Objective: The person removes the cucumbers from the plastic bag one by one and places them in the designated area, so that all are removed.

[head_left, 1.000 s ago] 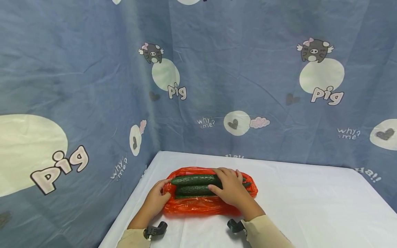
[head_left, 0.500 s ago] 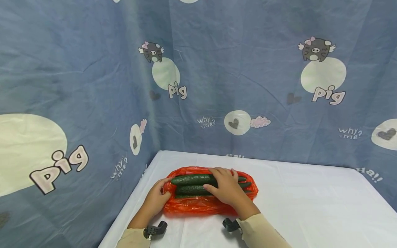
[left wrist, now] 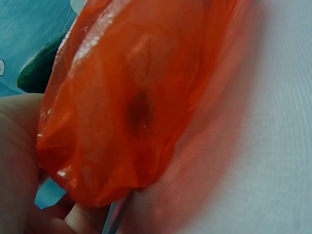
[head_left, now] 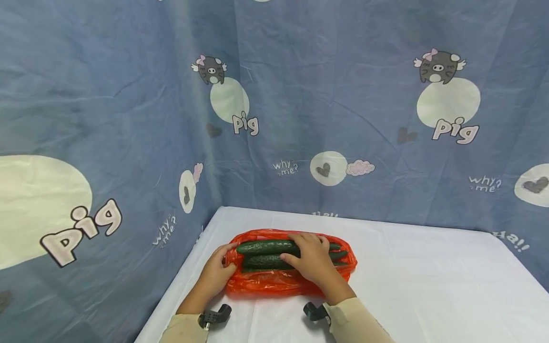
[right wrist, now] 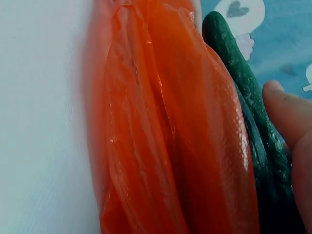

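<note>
A red plastic bag [head_left: 274,285] lies on the table with its mouth rolled open. Inside it several long dark-green cucumbers lie side by side, the far cucumber [head_left: 266,247] and a nearer cucumber [head_left: 263,261] showing most. My left hand [head_left: 213,271] grips the bag's left end, thumb on the near side and fingers at the far edge. Over the cucumbers lies my right hand [head_left: 315,259], its fingers curled across the far cucumber and its thumb on the near side. In the right wrist view the thumb [right wrist: 287,109] is beside a cucumber [right wrist: 243,73]; the other fingers are hidden.
A white-covered table [head_left: 429,286] extends to the right of the bag. Blue printed curtain [head_left: 364,95] hangs behind it and along the left side. Each wrist carries a black camera mount, such as the left mount [head_left: 216,315].
My right hand has shifted slightly to the left along the cucumbers, showing more of their right ends. The left hand and the bag have stayed in place.
</note>
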{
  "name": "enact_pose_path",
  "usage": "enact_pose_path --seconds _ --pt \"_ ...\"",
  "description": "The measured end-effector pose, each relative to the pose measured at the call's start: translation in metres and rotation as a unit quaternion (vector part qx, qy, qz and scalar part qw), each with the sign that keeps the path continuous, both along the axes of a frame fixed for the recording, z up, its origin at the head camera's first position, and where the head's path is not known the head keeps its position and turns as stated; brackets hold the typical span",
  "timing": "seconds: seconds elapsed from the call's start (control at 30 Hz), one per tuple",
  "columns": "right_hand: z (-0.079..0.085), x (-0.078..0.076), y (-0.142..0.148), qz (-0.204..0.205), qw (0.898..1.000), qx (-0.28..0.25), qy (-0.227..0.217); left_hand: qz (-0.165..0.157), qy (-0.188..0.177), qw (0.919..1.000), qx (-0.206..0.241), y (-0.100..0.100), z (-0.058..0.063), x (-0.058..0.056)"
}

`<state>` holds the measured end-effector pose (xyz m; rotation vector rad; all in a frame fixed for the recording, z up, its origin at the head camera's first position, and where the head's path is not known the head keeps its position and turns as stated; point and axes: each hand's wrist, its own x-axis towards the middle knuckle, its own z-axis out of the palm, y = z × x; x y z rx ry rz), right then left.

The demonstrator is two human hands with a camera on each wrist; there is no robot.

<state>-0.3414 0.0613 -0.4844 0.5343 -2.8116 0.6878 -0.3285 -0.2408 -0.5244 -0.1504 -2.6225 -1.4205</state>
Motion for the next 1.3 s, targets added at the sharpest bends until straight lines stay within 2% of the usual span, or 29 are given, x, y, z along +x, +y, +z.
enact_pose_path --seconds 0.33,0.7,1.03,1.3 --pt "-0.003 0.0 -0.009 -0.044 0.999 -0.026 0.01 0.0 -0.006 1.0 -0.004 -0.003 -0.001 0.0" --pt "-0.004 -0.002 -0.016 -0.071 0.996 -0.042 0.024 0.002 -0.008 1.0 -0.005 -0.004 -0.003 0.0" --pt "-0.007 -0.006 -0.014 -0.072 0.995 -0.038 0.053 -0.001 -0.001 0.9998 -0.019 -0.003 -0.002 -0.003" --pt "-0.006 -0.003 -0.012 -0.064 0.995 -0.041 0.064 -0.005 -0.005 0.9999 -0.012 -0.002 0.002 -0.002"
